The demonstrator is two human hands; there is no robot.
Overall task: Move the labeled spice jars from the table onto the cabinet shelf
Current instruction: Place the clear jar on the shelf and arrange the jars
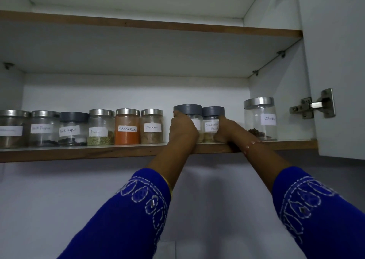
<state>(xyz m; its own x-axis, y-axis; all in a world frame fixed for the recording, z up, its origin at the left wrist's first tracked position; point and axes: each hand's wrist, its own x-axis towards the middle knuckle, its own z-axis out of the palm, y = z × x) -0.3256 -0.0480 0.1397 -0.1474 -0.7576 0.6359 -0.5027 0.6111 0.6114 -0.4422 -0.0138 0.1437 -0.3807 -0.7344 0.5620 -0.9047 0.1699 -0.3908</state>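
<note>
Spice jars are lined along the cabinet shelf (118, 152), and two grey-lidded ones at the centre are held, one in each hand. The left hand (182, 127) is wrapped round the left side of a grey-lidded jar (194, 120) whose label is mostly hidden behind the fingers; the right hand (225, 129) is curled round the right side of the coriander powder jar (211, 125), which stands just beside the first, their lids nearly touching. Both jars appear to rest upright on the shelf, though their bases are partly covered by the hands. Immediately outside the left grip the cinnamon jar (152, 126) is seen, then the red chilli powder jar (127, 127), the fennel jar (101, 128), a grey-lidded black pepper jar (73, 129), a steel-lidded black pepper jar (43, 129) and, at the frame edge, a jar (11, 129) whose label cannot be read. Outside the right grip, set apart by a gap, the taller cloves jar (260, 119) is placed near the cabinet wall, with the door hinge (314, 106) beyond it. Blue embroidered sleeves (122, 219) are worn on both forearms, which are stretched up to the shelf from below
</note>
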